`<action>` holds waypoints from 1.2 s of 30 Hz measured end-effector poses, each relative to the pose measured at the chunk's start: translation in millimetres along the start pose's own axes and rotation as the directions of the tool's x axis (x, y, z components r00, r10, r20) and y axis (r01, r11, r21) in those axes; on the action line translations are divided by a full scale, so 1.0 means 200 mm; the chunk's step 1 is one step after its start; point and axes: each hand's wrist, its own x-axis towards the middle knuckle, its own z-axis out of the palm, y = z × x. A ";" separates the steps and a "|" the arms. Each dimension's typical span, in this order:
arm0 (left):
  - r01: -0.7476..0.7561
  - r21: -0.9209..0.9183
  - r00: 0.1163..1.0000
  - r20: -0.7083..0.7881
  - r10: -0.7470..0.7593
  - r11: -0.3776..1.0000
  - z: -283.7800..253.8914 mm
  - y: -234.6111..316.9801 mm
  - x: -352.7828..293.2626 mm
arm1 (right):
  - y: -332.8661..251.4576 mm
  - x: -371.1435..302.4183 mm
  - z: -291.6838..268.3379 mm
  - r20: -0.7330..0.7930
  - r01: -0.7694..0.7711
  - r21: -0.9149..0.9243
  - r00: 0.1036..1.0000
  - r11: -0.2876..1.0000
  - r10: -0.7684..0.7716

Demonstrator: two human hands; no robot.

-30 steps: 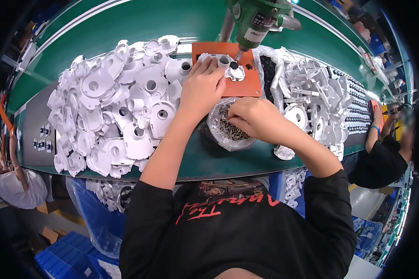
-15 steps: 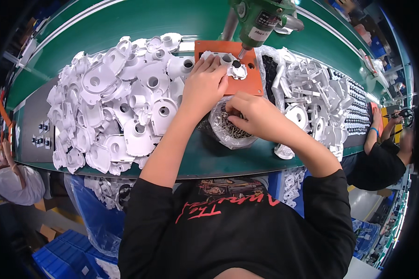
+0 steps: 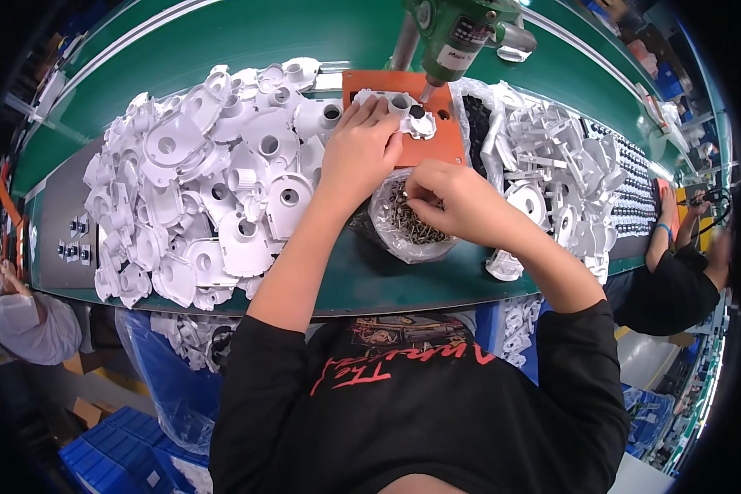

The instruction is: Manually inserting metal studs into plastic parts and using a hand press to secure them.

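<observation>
Blue plastic crates (image 3: 128, 449) stood below the green tabletop (image 3: 346, 288). Over small metal screws (image 3: 417, 233), the right hand (image 3: 446, 195) curled, its grip unclear. Beyond, the left hand (image 3: 362, 142) clamped a white plastic housing (image 3: 398, 109) onto an orange plate (image 3: 436, 153), long axis crosswise, tube upward.

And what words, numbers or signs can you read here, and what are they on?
Black T-shirt: big red lettering, not copied here.
Green power tool: dark label plate, too small to read.
White sticker on it: dark marks, too blurred.
Blue crate: white label, too small to read.
White plastic part under the left hand: no text visible.
</observation>
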 end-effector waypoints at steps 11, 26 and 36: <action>0.006 -0.013 1.000 0.003 -0.006 1.000 0.00 0.00 0.00 | -0.01 -0.02 -0.05 -0.100 -0.150 0.154 0.981 0.977 0.166; 0.014 -0.010 1.000 0.000 -0.014 1.000 0.00 0.00 0.00 | 0.02 -0.02 0.00 -0.135 0.045 0.056 0.990 0.997 -0.038; 0.007 -0.014 1.000 -0.007 -0.007 1.000 0.00 0.00 0.00 | 0.00 -0.03 -0.02 -0.100 -0.040 0.146 0.993 0.989 0.055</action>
